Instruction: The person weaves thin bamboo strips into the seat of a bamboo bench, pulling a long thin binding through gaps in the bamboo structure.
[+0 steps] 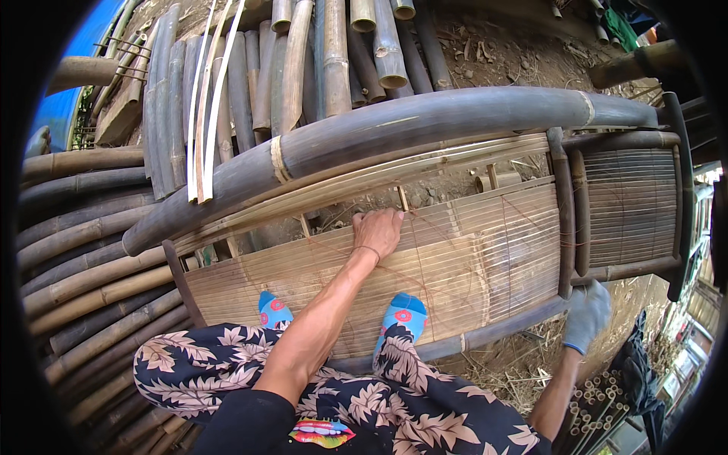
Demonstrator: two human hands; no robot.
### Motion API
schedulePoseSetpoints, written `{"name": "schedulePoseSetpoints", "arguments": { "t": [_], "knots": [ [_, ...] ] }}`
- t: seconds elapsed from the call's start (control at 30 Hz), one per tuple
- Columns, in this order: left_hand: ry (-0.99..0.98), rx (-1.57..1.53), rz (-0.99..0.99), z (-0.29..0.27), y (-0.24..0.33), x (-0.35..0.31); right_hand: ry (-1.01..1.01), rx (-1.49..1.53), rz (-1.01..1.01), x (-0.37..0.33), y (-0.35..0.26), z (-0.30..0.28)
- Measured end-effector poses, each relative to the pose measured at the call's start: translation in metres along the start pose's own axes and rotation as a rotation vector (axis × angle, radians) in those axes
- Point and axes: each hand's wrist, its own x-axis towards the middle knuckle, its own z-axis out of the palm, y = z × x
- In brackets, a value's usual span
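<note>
Slats (447,280) under left hand (378,231), poles (335,57) beyond; right hand (587,315) near rail (508,324); both hands' fingers: grip unclear.

Dirt ground (527,64) lit by daylight
Dry scraps (500,364) are strewn over it; bamboo poles (83,226) are stacked at left, a blue sheet (83,30) is seen beyond them, and thin canes (599,398) are bundled at lower right.

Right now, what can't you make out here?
All in the head view:
- Left hand: its grip underneath, hidden by its own back.
- Gloved right hand: its contact with the bamboo frame, hidden by its bulk.
- Pale strips: far ends, cut off by the top edge.
</note>
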Motion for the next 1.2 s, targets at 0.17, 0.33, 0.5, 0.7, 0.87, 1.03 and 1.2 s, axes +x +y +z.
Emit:
{"name": "schedulePoseSetpoints", "arguments": {
  "t": [0.17, 0.33, 0.5, 0.7, 0.87, 1.03, 1.2],
  "knots": [
    [0.091, -0.064, 0.064, 0.000, -0.009, -0.009, -0.175, 0.485, -0.506, 0.003, -0.242, 0.038],
    [-0.086, -0.068, -0.059, -0.004, -0.007, -0.001, -0.273, 0.326, -0.681, 0.001, -0.312, 0.068],
    [-0.155, -0.148, -0.060, -0.011, -0.001, 0.003, -0.493, 0.316, -0.559, 0.005, -0.313, 0.074],
    [-0.274, -0.106, -0.022, -0.017, -0.004, 0.006, -1.292, 0.784, -0.108, 0.024, -0.291, 0.044],
    [-0.162, -0.164, -0.084, -0.013, -0.005, 0.000, -0.906, 1.159, -0.391, 0.070, -0.285, -0.025],
    [-0.267, -0.140, -0.061, -0.021, 0.003, 0.007, -1.046, 2.073, -0.127, 0.099, -0.290, -0.034],
    [-0.267, -0.133, -0.048, -0.015, -0.003, 0.010, -1.049, 0.298, -0.549, 0.075, -0.252, 0.032]
  ]
}}
